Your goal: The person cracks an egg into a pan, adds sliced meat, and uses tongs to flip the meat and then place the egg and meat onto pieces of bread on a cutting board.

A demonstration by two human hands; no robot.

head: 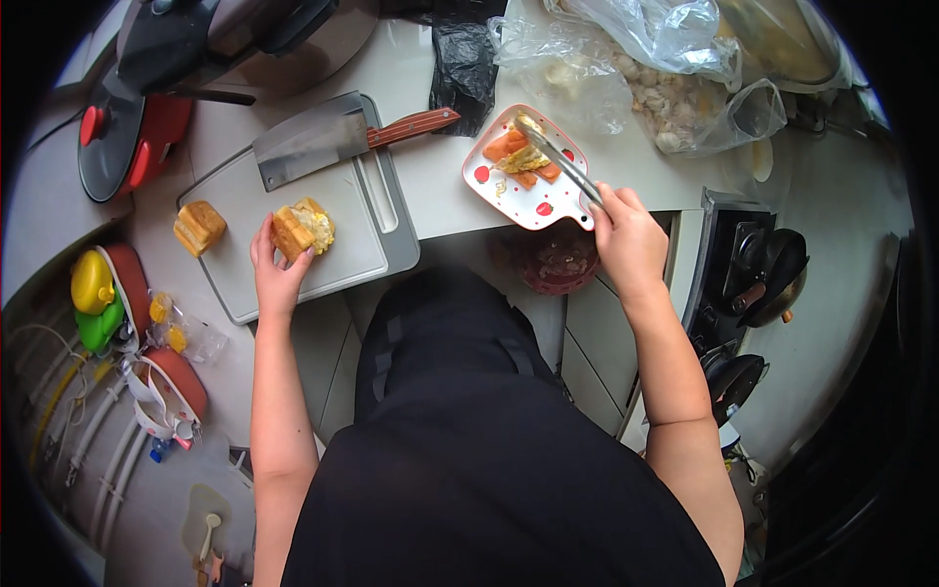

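Observation:
My left hand [280, 265] holds a piece of toasted bread with egg filling [304, 229] on a white cutting board with a grey rim [330, 264]. Another toasted bread piece [199, 226] sits at the board's left edge. In my right hand [631, 238] are metal tongs [561, 163], their tips at the fried egg [524, 158]. That egg lies with orange-pink slices [505, 145] on a strawberry-patterned plate [488, 198] with a small handle. A cleaver [315, 143] with a wooden handle lies across the board's far part.
Plastic bags [675, 110], one holding garlic bulbs, lie at the far right of the counter. A black plastic bag [463, 70] is beyond the plate. A red pot [163, 125] stands far left; pans [777, 279] are at the right. Below the plate is a dark red basket [561, 275].

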